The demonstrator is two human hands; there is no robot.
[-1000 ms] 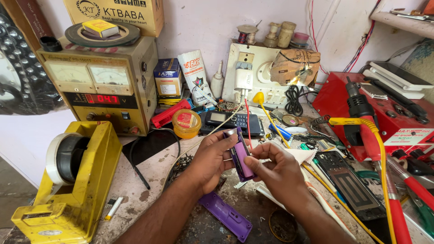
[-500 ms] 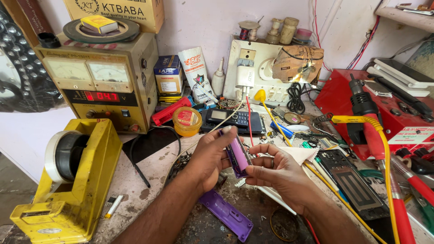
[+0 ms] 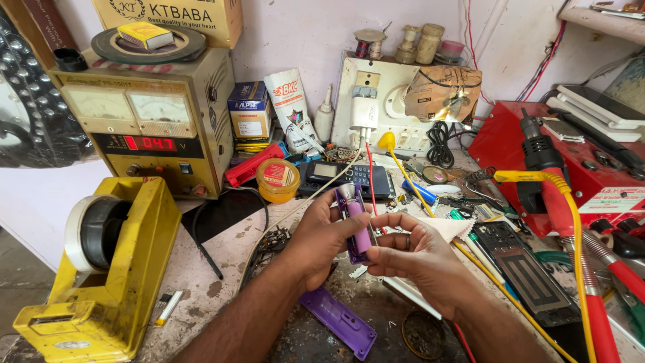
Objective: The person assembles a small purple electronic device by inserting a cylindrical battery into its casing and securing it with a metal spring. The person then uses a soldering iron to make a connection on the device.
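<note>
Above scuffed bench: left hand grips purple plastic casing; right hand fingers pinch its cylindrical cell.

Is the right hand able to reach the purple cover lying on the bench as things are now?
Probably yes. The purple cover lies bare on the bench just below the right hand, with nothing on top. However, the right hand's fingers are on the purple device, which the left hand holds.
</note>
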